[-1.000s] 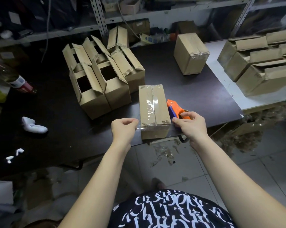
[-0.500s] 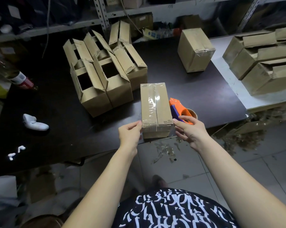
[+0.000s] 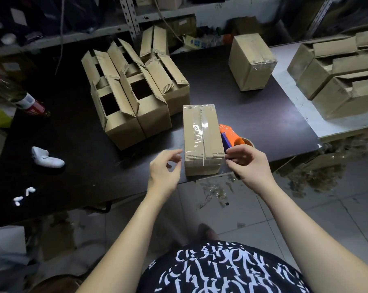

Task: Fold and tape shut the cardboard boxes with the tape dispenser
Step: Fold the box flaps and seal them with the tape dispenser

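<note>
A closed cardboard box (image 3: 202, 140) with clear tape along its top seam lies at the near edge of the dark table (image 3: 77, 144). The orange and blue tape dispenser (image 3: 230, 135) rests on the table against the box's right side. My left hand (image 3: 164, 170) hovers just left of the box's near corner, fingers loosely curled and holding nothing. My right hand (image 3: 247, 163) is at the near right corner, its loosely curled fingertips by the box's side; it hides part of the dispenser.
Several open-flapped boxes (image 3: 136, 98) stand in a cluster behind and to the left. One taped box (image 3: 253, 62) sits at the back. More boxes (image 3: 337, 77) are piled on the white table to the right. A bottle (image 3: 20, 96) and a white object (image 3: 46, 158) lie left.
Both hands have come off the box's near sides; the fists that pressed there opened, and the fingers are now loosely curled beside the corners. The box and dispenser have stayed put.
</note>
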Demonstrator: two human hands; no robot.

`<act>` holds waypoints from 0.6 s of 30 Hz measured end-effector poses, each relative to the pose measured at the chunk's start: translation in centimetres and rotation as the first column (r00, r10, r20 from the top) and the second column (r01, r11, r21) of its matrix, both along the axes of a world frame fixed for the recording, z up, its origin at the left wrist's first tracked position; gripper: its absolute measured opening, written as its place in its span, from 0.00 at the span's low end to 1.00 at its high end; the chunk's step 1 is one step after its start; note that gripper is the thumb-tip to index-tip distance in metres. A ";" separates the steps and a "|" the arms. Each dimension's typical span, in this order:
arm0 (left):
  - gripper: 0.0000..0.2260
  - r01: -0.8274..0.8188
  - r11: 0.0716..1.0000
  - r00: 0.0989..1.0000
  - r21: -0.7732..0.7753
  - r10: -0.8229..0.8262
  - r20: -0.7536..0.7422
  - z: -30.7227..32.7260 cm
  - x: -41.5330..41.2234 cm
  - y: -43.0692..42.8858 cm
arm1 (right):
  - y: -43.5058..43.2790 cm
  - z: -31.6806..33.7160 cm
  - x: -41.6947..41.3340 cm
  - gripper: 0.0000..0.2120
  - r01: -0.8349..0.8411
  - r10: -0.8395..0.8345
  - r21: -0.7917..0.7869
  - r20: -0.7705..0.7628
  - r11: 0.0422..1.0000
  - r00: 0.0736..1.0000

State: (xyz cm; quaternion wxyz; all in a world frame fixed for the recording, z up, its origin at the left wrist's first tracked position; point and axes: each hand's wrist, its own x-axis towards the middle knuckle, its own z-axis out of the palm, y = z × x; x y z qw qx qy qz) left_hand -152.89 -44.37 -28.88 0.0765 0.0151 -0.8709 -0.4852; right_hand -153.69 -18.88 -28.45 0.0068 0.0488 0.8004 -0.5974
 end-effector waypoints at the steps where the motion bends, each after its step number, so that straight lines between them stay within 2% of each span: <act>1: 0.16 0.079 0.996 0.994 -0.049 -0.082 -0.067 0.0 -0.1 -0.3 | -0.1 0.1 0.0 0.14 -0.041 0.043 0.038 -0.028 0.998 0.999; 4: 0.15 0.162 0.974 0.964 -0.160 -0.191 -0.183 -0.3 -0.8 -0.5 | -0.2 -0.1 -0.3 0.14 -0.116 0.143 0.177 -0.152 0.977 0.978; 8: 0.12 0.219 0.937 0.923 -0.272 -0.290 -0.254 -1.1 -1.3 -1.0 | 0.0 -0.7 -0.8 0.10 -0.119 0.171 0.252 -0.198 0.960 0.965; 12: 0.01 0.246 0.915 0.878 -0.320 -0.351 -0.326 -1.1 -1.5 -0.8 | -0.3 -1.0 -1.0 0.06 -0.118 0.165 0.227 -0.198 0.967 0.966; 14: 0.03 0.220 0.916 0.859 -0.336 -0.345 -0.378 -1.2 -1.5 -0.4 | -0.4 -1.0 -0.9 0.06 -0.083 0.127 0.211 -0.206 0.974 0.970; 18: 0.02 0.067 0.948 0.854 -0.311 -0.216 -0.474 -1.5 -1.1 0.7 | -0.8 -1.0 -0.7 0.07 -0.042 0.067 0.120 -0.212 0.992 0.975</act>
